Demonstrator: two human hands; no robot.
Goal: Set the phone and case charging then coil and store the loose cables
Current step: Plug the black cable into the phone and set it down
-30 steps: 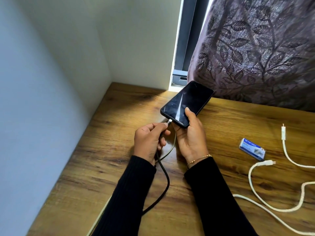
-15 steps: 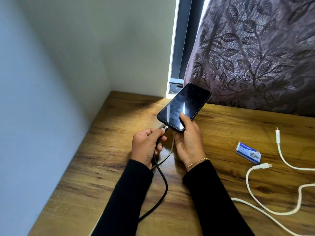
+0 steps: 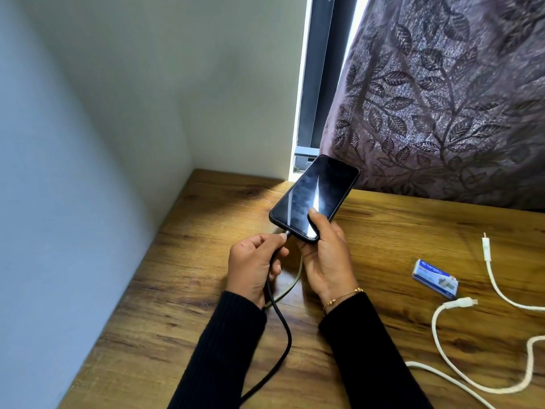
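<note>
Plug's now seated in the phone (image 3: 314, 196) (was just outside); right hand (image 3: 327, 255) grips it, left hand (image 3: 253, 267) pinches the black cable (image 3: 280, 335).

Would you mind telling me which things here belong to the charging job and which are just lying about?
In the job: phone, black cable, white cables.
Lying about: small blue box, curtain.

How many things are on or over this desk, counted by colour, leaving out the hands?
Black: 2, the phone and the black cable.
White: 1 cable for certain; the second white plug end may be separate.
Blue and white: 1 small box.
Total: 4.
</note>
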